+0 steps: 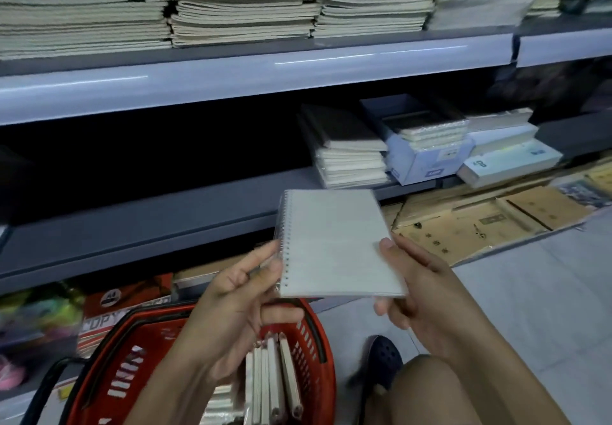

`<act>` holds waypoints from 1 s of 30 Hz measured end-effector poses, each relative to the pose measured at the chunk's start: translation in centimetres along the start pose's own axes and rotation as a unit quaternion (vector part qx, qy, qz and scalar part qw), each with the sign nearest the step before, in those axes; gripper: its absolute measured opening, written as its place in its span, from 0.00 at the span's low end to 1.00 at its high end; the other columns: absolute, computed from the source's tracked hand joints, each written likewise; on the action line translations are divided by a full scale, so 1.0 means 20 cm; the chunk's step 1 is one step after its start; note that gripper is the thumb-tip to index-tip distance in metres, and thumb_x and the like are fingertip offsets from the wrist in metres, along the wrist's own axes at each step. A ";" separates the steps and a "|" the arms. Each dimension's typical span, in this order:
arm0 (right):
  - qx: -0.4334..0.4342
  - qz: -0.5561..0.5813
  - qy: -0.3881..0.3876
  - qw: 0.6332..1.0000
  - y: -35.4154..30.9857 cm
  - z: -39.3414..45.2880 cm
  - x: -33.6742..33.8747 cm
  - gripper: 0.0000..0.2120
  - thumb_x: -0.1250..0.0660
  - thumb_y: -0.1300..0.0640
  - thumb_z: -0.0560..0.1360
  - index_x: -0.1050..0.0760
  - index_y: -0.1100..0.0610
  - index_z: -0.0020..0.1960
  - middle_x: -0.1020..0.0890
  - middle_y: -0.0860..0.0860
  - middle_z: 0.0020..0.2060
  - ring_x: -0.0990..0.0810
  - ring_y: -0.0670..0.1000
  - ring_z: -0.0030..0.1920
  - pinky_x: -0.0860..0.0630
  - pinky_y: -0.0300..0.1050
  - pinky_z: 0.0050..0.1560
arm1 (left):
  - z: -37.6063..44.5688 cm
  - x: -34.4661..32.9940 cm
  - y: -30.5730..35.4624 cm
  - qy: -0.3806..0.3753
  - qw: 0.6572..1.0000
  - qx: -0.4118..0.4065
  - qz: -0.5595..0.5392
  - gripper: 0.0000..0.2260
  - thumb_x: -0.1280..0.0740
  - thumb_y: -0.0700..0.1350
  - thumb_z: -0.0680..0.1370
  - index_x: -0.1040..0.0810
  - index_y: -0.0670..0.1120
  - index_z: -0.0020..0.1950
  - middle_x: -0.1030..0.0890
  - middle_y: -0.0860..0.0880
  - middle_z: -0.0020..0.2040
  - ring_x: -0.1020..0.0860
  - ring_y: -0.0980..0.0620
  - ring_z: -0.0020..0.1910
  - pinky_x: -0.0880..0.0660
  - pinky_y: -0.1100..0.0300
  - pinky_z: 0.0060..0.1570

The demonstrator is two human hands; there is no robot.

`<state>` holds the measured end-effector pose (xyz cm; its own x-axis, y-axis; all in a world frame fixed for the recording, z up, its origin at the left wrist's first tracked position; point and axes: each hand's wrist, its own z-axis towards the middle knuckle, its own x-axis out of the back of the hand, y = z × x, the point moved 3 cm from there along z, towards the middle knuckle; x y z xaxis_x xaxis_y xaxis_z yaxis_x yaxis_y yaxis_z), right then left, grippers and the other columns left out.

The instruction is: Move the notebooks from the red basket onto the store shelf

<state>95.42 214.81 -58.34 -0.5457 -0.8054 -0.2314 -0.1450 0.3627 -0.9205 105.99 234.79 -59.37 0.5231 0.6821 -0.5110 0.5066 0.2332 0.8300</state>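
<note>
A white spiral-bound notebook (pixel 334 242) is held flat in front of the grey store shelf (pixel 132 222), above the red basket (pixel 311 351). My right hand (pixel 420 289) grips its lower right corner, thumb on top. My left hand (pixel 231 302) touches the spiral edge with its fingertips and supports the notebook from below. Several more notebooks (pixel 271 381) stand on edge inside the basket, partly hidden by my left forearm. A short stack of notebooks (pixel 347 156) lies on the shelf just behind the held one.
A blue-white box (pixel 427 159) of pads and flat packs (pixel 510 159) sit to the right on the same shelf. Tall paper stacks (pixel 231 4) fill the shelf above. Flattened cardboard boxes (pixel 480 226) lie on the floor right. My shoe (pixel 381 361) is beside the basket.
</note>
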 end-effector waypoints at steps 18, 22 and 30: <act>0.015 0.134 0.048 0.990 -0.32 1.13 0.13 0.05 0.32 0.57 0.80 0.22 0.59 0.51 0.18 0.52 0.41 0.22 0.44 0.32 0.30 0.33 0.27 | 1.08 -0.22 0.25 0.164 0.971 -0.151 0.091 0.10 0.31 0.37 0.79 0.22 0.40 0.60 0.12 0.46 0.46 0.14 0.52 0.41 0.16 0.58 0.44; 0.022 0.178 0.065 0.982 -0.26 1.23 0.15 0.11 0.29 0.58 0.78 0.22 0.61 0.57 0.17 0.53 0.48 0.18 0.44 0.37 0.23 0.35 0.37 | 1.19 -0.18 0.23 0.211 0.959 -0.149 0.119 0.22 0.26 0.42 0.77 0.26 0.37 0.68 0.13 0.47 0.47 0.15 0.55 0.37 0.17 0.54 0.54; 0.127 0.204 0.116 0.964 -0.21 1.18 0.15 0.23 0.26 0.66 0.74 0.26 0.60 0.67 0.21 0.63 0.63 0.14 0.53 0.56 0.19 0.41 0.57 | 1.21 -0.18 0.15 0.212 0.866 -0.232 0.390 0.24 0.22 0.53 0.72 0.22 0.53 0.67 0.25 0.62 0.56 0.24 0.51 0.62 0.23 0.56 0.61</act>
<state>113.84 199.81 -62.63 -0.6884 -0.4839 -0.5404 0.3103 0.4769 -0.8224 122.14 216.35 -60.54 0.2349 0.9274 0.2913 -0.2679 -0.2263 0.9365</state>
